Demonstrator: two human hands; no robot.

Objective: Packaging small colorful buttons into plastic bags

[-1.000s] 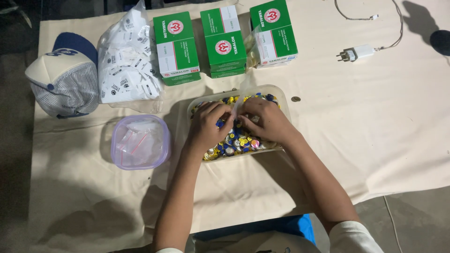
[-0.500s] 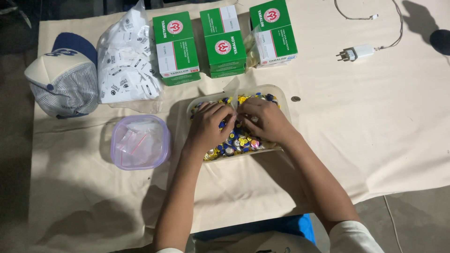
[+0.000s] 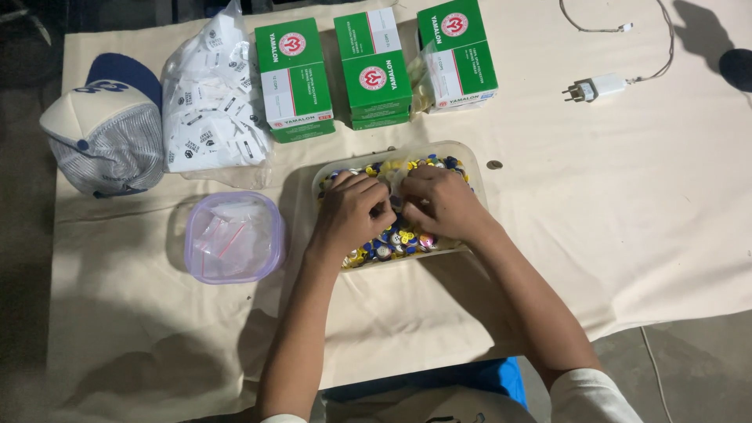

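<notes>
I see the clear plastic tray (image 3: 475, 168) near the middle of the cream cloth (image 3: 611, 235), heaped with small round badges (image 3: 395, 239) in yellow, blue and silver. Both hands are down in that heap: my left hand (image 3: 351, 213) and my right hand (image 3: 440, 202) meet knuckle to knuckle, fingers curled inward (what they pinch, if anything, is hidden, so I cannot tell how tightly they close). Just left of the tray sits a lilac-rimmed tub (image 3: 233, 237) with what look like small clear bags inside. Behind the tray stand three green-and-white cartons (image 3: 372, 66). Left of them is a bag of white packets (image 3: 211, 102), then a blue-and-white cap (image 3: 106, 125). A white charger plug (image 3: 599, 84) lies well apart at the far right.
</notes>
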